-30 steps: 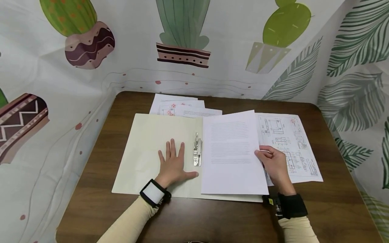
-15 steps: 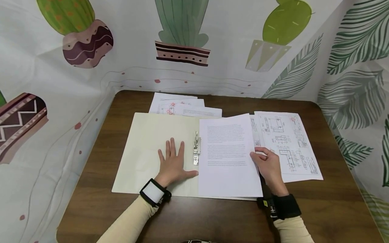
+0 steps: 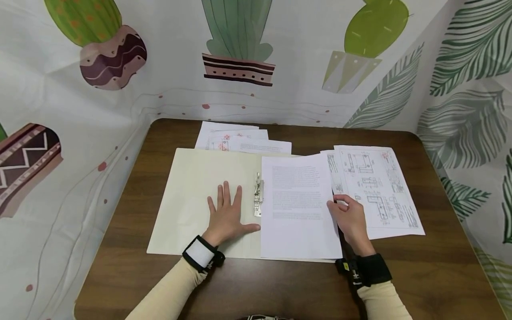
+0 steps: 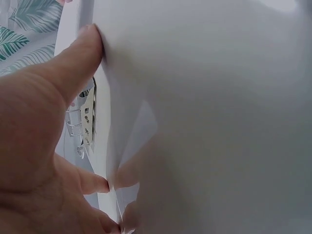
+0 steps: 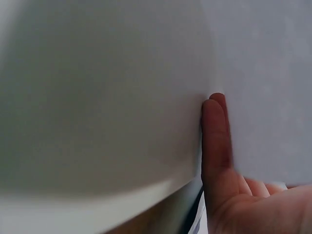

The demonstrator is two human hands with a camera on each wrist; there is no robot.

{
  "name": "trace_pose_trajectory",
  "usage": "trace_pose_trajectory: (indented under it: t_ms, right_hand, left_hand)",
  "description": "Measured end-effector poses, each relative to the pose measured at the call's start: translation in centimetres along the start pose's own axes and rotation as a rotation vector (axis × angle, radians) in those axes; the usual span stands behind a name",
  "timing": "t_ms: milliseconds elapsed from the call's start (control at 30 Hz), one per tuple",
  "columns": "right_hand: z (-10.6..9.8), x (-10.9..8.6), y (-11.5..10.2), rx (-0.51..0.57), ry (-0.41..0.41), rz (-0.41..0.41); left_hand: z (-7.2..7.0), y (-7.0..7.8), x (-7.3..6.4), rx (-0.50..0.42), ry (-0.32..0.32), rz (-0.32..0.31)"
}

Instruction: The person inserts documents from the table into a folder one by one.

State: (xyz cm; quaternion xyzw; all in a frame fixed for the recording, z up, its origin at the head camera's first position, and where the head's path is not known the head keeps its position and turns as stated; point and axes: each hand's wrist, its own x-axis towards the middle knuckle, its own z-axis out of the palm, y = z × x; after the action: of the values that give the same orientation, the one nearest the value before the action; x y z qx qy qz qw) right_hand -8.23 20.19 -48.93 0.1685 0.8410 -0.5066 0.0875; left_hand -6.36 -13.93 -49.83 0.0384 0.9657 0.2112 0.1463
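An open cream folder (image 3: 192, 178) lies on the table, with a metal lever clip (image 3: 258, 195) along its fold. My left hand (image 3: 226, 220) rests on the folder's left cover, fingers spread, thumb pointing toward the clip. In the left wrist view, the thumb and fingertips touch the cover beside the metal clip (image 4: 87, 122). A printed sheet of paper (image 3: 298, 235) lies over the right cover, its left edge beside the clip. My right hand (image 3: 352, 220) pinches the sheet's right edge. In the right wrist view, the fingers (image 5: 214, 131) meet the sheet (image 5: 273, 73); part of the grip is hidden.
Sheets with technical drawings (image 3: 390, 222) lie right of the folder, partly under the right hand. More papers (image 3: 240, 133) with red marks stick out behind the folder. A brown wooden table (image 3: 280, 289) carries everything. A cactus-print cloth (image 3: 296, 102) hangs behind.
My right hand has moved left with the sheet, bringing its left edge close to the clip. The sheet's far edge has come down and nearer. My left hand stays in place.
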Motion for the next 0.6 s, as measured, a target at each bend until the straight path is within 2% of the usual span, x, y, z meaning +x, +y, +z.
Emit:
trace_pose_trajectory:
  t_ms: [367,600]
  right_hand:
    - [0.22,-0.01,-0.49,-0.031,0.008,0.035]
    - [0.16,-0.10,-0.59,-0.029,0.004,0.047]
  left_hand:
    - [-0.61,-0.28,-0.17,-0.061,0.018,0.020]
    - [-0.90,-0.45,-0.25,-0.052,-0.007,0.027]
